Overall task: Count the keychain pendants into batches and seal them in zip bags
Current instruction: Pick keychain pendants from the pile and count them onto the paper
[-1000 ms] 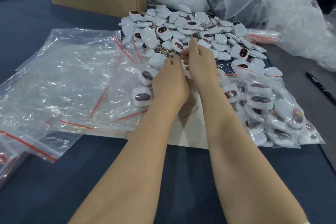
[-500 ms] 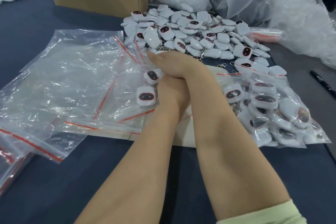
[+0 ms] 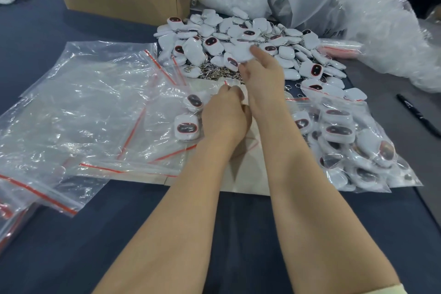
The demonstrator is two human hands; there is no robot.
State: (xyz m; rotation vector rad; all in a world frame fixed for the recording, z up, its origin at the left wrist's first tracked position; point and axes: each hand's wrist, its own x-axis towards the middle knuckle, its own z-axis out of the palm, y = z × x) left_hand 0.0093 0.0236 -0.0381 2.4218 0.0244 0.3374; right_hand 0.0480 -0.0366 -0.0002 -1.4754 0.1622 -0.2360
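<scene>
A heap of white keychain pendants (image 3: 238, 33) with dark red-rimmed faces lies at the middle back of the table. My right hand (image 3: 262, 76) reaches into its near edge and pinches a white pendant (image 3: 239, 55) between thumb and fingers. My left hand (image 3: 224, 114) sits just in front, fingers curled on the mouth of a clear zip bag (image 3: 167, 131) with a red seal strip. Two pendants (image 3: 186, 127) show inside that bag, left of the hand. The bag's opening is mostly hidden behind my left hand.
A filled zip bag of pendants (image 3: 353, 145) lies to the right. Several empty zip bags (image 3: 78, 107) spread on the left. A cardboard box (image 3: 119, 5) of pendants stands at the back left, crumpled plastic sacks (image 3: 358, 12) at the back right, and a black marker (image 3: 417, 114) at the far right.
My right hand, which lay crossed over the left hand at the bag's mouth, has moved back up to the heap and taken hold of a pendant. The left hand stays at the bag.
</scene>
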